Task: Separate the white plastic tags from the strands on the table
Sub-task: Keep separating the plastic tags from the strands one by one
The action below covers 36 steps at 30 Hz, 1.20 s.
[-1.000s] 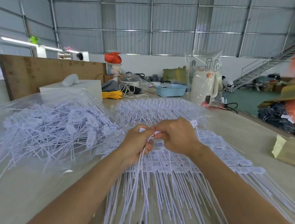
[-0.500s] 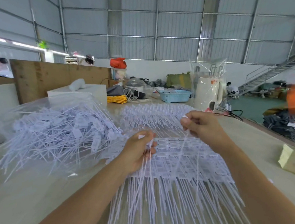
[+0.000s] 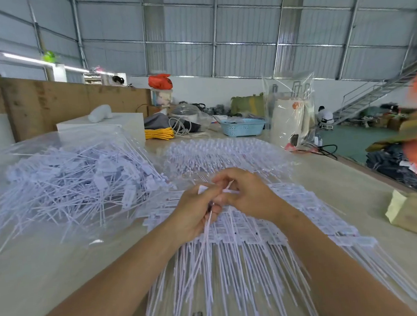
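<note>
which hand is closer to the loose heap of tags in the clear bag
Left. The left hand sits just right of the bagged heap, close to its edge. The right hand is on the far side of the left hand, farther from it.

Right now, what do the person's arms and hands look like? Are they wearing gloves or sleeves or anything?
No gloves and no sleeves in view. Both forearms are bare all the way down to the bottom edge of the picture. The left hand and the right hand are bare too. I can't see any watch, bracelet or ring on them, and no cables or markings.
</note>
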Each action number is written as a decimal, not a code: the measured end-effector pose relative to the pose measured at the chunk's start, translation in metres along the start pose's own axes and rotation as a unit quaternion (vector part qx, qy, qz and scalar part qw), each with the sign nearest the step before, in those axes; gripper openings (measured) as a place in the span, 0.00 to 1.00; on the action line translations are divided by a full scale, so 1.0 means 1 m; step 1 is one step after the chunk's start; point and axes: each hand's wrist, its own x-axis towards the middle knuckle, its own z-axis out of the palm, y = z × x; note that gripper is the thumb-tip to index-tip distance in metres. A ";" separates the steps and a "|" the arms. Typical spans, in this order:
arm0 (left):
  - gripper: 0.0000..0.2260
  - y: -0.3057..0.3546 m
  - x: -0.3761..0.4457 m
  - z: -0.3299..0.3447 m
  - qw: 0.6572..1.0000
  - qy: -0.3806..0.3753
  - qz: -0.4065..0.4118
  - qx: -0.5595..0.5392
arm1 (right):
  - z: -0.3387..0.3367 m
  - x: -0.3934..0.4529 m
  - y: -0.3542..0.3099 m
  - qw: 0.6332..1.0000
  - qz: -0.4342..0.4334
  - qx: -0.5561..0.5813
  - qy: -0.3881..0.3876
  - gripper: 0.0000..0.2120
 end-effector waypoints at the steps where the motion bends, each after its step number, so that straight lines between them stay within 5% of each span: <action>1: 0.08 0.000 0.001 -0.002 1.000 0.013 0.005 -0.002 | -0.004 -0.001 0.000 0.999 0.020 0.036 -0.021 0.17; 9: 0.08 0.000 0.000 -0.002 0.998 0.044 0.036 0.013 | -0.009 -0.004 0.007 0.999 0.040 -0.006 -0.011 0.01; 15: 0.09 0.001 -0.003 0.000 0.995 0.060 0.066 0.037 | -0.003 0.001 0.004 0.998 0.004 -0.028 0.047 0.07; 22: 0.08 -0.001 -0.003 0.000 0.996 0.062 0.055 0.046 | -0.004 -0.004 0.005 0.996 0.047 -0.076 -0.029 0.12; 28: 0.06 -0.001 -0.004 0.000 0.997 0.035 0.055 0.043 | -0.003 -0.005 0.004 0.994 0.023 -0.101 0.019 0.05; 36: 0.09 0.010 -0.004 0.003 0.997 0.058 -0.018 0.042 | 0.002 -0.006 0.001 0.942 -0.066 -0.318 0.088 0.04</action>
